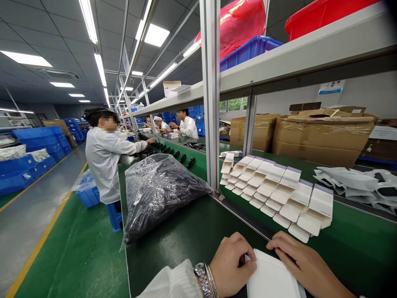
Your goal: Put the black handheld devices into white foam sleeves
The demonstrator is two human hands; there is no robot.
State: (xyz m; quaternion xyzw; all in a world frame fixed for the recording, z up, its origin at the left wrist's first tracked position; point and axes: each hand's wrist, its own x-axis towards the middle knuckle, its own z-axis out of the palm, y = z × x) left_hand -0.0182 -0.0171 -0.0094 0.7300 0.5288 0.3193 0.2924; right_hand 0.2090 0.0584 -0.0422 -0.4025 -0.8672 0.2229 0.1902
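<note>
Object [272,276], white and flat, between the two hands [231,265].
</note>
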